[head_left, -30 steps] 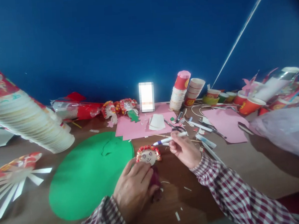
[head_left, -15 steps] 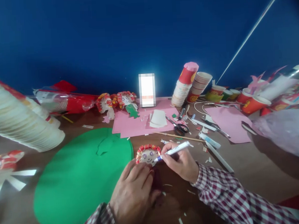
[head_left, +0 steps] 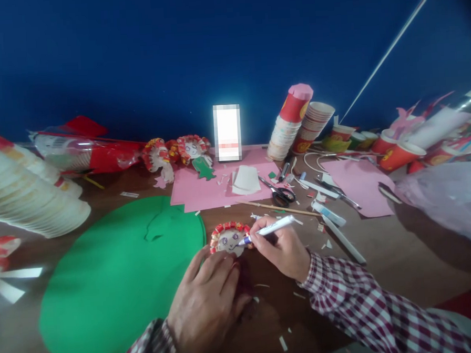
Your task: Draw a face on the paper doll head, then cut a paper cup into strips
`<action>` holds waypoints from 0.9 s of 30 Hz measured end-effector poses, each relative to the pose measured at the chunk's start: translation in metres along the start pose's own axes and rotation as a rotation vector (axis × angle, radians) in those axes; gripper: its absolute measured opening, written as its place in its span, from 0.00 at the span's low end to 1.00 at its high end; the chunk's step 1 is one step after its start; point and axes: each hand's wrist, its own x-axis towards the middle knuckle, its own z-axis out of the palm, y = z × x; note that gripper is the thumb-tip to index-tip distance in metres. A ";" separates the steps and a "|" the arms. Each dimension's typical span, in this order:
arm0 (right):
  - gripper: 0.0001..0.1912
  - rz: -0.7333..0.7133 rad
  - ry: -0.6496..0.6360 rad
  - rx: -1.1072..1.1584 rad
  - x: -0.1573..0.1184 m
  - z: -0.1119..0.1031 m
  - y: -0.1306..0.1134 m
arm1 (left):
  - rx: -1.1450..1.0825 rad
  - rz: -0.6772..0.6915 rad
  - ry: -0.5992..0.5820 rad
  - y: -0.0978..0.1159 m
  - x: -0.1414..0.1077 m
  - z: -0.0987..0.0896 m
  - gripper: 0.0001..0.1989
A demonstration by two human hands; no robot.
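In the head view, we see the small paper face with its red-and-yellow rim lying on the table, straight ahead of the person, just beyond the fingertips of the left hand and to the left of the right hand. The left hand is the nearer of the two: palm down, its fingers close together and slightly bent, it covers the lower edge of the face, so that only the upper part, with drawn eyes and mouth, shows between the fingers and the rim. The right hand is closed around a white marker, thumb and fingers gripping it near the tip, just beside the right side of the rim. The marker's long axis slants from its butt, up and to the right, down to a blue tip at the left, and that tip stands at the right end of the drawn mouth. At this size we cannot tell whether the tip touches the paper, nor whether the left hand pinches the face or only presses it flat. To the left of the face we find a large green sheet, its right edge near the rim; beyond the hands lie a thin wooden stick, black-handled scissors and pink sheets, with another rimmed face farther back.
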 end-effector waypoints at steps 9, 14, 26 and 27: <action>0.05 -0.006 -0.025 -0.030 -0.001 0.000 0.002 | -0.034 -0.056 -0.007 0.002 -0.006 0.007 0.15; 0.05 0.007 -0.040 -0.023 -0.001 0.000 0.003 | -0.033 -0.051 -0.025 0.002 -0.006 0.005 0.15; 0.05 -0.013 -0.047 -0.016 -0.003 0.000 0.003 | -0.022 -0.055 -0.012 0.002 -0.006 0.007 0.14; 0.05 -0.026 -0.056 -0.023 -0.004 0.000 0.003 | -0.022 -0.056 -0.011 0.002 -0.006 0.007 0.14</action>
